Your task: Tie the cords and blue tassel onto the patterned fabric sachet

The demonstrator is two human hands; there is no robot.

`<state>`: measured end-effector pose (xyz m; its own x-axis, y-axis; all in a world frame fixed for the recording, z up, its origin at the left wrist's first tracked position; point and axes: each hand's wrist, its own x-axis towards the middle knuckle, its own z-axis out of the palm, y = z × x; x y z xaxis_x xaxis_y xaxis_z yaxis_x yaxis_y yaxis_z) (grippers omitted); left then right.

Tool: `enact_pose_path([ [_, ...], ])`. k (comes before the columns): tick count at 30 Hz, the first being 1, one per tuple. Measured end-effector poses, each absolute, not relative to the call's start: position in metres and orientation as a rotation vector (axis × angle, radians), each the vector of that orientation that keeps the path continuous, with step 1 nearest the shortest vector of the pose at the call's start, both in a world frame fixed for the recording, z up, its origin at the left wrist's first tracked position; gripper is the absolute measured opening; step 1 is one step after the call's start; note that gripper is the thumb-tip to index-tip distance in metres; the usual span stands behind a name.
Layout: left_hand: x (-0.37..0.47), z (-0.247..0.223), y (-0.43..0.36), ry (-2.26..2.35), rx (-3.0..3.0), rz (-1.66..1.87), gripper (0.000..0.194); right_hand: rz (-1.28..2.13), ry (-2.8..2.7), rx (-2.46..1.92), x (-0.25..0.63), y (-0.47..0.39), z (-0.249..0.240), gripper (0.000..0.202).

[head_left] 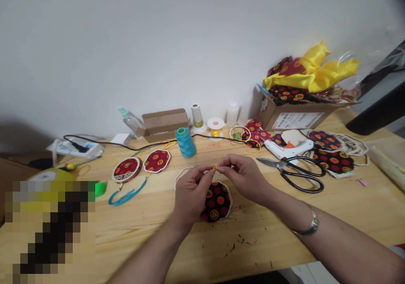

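Observation:
Fingertips of my left hand point(193, 189) and my right hand point(242, 174) meet in a pinch over the table. Between them shows a small bit of yellow cord point(215, 167); most of it is hidden by the fingers. Just below the hands lies a black, flower-patterned fabric piece point(218, 201) with a pale scalloped rim, partly covered by my left hand. A pale ring-like edge point(179, 178) shows behind the left fingers. To the right of my right hand rest black-handled scissors point(300, 172), blades partly apart.
At left lie two red fabric pendants point(127, 169) point(157, 161), with a blue tassel point(128, 196). A blue thread cone point(185, 142) and a yellow cord spool point(215, 128) stand behind. At right are a white glue gun point(287, 149), patterned pieces point(333, 161) and a cardboard box point(268, 113) of fabric.

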<state>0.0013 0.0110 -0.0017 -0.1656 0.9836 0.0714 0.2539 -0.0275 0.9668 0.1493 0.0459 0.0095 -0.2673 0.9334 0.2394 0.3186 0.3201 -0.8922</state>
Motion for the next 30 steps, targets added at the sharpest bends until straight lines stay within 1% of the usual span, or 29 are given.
enact_pose_path([
  [5, 0.0019, -0.0009, 0.0113, 1.481, 1.271, 1.229, 0.017, 0.985, -1.755, -1.135, 0.1485, 0.0462, 0.0100, 0.009],
  [8, 0.0026, -0.0007, 0.0112, 1.453, 1.248, 1.258, 0.016, 1.115, -1.676, -1.136, 0.1476, 0.0473, 0.0083, 0.007],
  [11, 0.0027, -0.0018, 0.0106, 1.453, 1.276, 1.298, 0.014, 1.403, -1.481, -1.125, 0.1472, 0.0488, 0.0059, 0.008],
  [16, 0.0024, -0.0037, 0.0089, 1.457, 1.350, 1.333, 0.010, 1.981, -1.103, -0.951, 0.1480, 0.0509, 0.0053, 0.023],
  [19, 0.0029, -0.0043, 0.0085, 1.442, 1.328, 1.324, 0.010, 2.168, -0.925, -0.906, 0.1478, 0.0513, 0.0060, 0.026],
  [22, 0.0038, -0.0040, 0.0093, 1.418, 1.279, 1.319, 0.010, 2.196, -0.837, -0.894, 0.1471, 0.0508, 0.0061, 0.026],
  [30, 0.0043, -0.0033, 0.0104, 1.247, 1.116, 1.311, 0.014, 2.164, -0.827, -0.881, 0.1461, 0.0500, 0.0060, 0.028],
])
